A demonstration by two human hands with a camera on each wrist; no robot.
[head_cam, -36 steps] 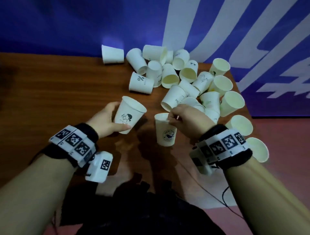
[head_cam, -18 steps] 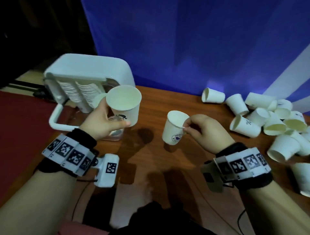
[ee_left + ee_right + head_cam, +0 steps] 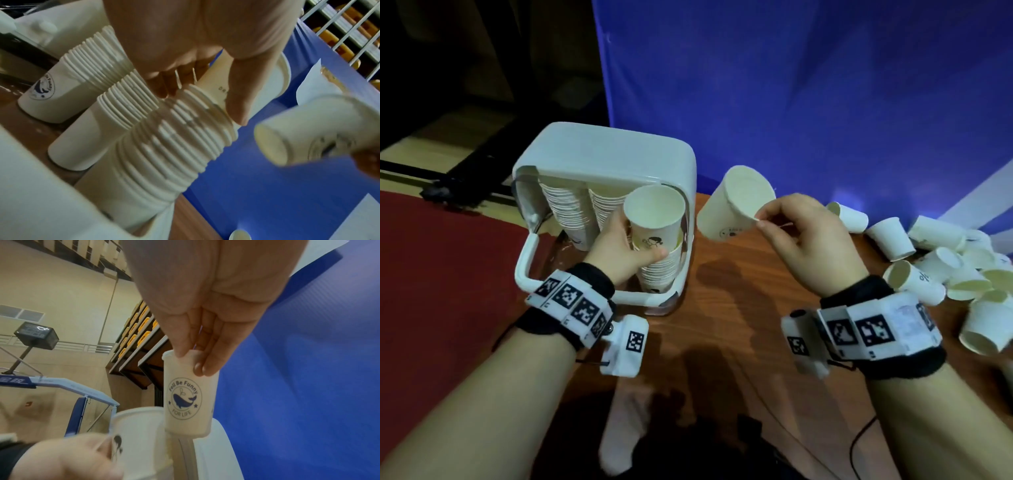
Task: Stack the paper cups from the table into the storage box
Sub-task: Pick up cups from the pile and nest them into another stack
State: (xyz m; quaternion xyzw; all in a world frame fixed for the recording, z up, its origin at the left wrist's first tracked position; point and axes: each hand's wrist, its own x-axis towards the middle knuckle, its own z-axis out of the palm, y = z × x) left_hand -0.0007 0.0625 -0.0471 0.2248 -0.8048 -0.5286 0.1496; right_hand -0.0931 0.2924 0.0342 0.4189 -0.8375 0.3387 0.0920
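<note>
A white storage box (image 3: 599,150) stands at the table's left end with three stacks of paper cups (image 3: 164,159) inside. My left hand (image 3: 616,246) grips a cup with a dark figure print (image 3: 657,222), its base set into the top of the right-hand stack (image 3: 659,274). My right hand (image 3: 801,233) pinches the rim of a whale-logo cup (image 3: 732,202) and holds it tilted in the air just right of the box. In the right wrist view the thumb and fingers pinch the whale-logo cup (image 3: 188,395) at its rim.
Several loose paper cups (image 3: 941,267) lie in a heap at the right end of the wooden table (image 3: 739,308). A blue backdrop (image 3: 791,85) rises behind. Red floor (image 3: 441,274) lies left of the table edge. The box's white handle (image 3: 525,260) juts toward me.
The view swung left from the cup pile to the box. My left hand carried its cup into the box onto the right stack; my right hand lifted its cup up beside the box.
</note>
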